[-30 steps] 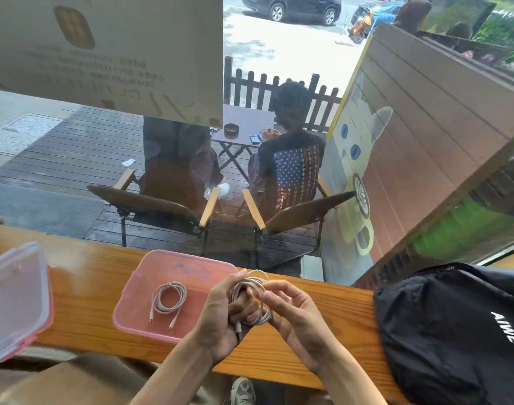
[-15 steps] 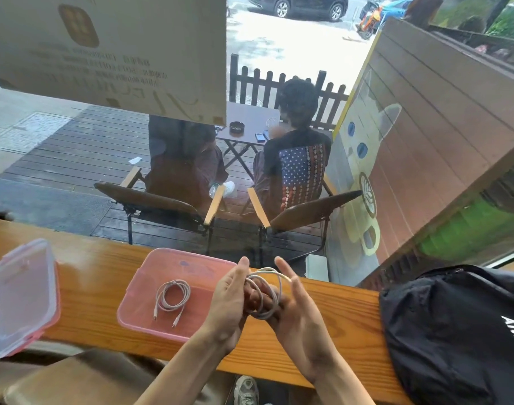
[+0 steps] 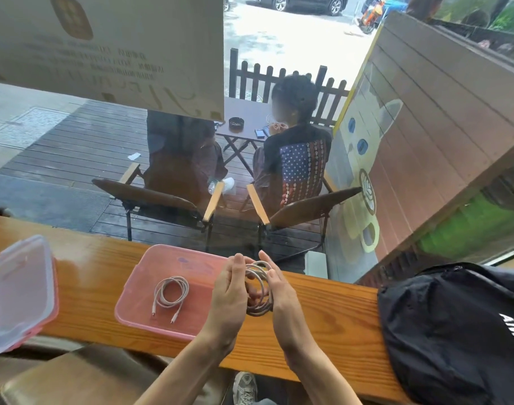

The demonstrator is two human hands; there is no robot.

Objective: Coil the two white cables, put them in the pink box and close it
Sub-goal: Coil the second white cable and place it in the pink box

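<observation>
White coiled cable (image 3: 258, 289) held upright between both hands' grip, left hand (image 3: 228, 290) nearer pink box (image 3: 139, 305) at table's near edge

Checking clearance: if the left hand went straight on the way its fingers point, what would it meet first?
Probably the window glass beyond the wooden counter's far edge; the left hand points up and away, though depth is unclear.

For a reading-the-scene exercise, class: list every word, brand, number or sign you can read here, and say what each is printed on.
"AIWE": white capitals on the black backpack at the right end of the wooden counter.
Rows of print on the large sign stuck to the window: seen from behind, too faint to read.
Nothing legible on the pink box or the lid.
</observation>
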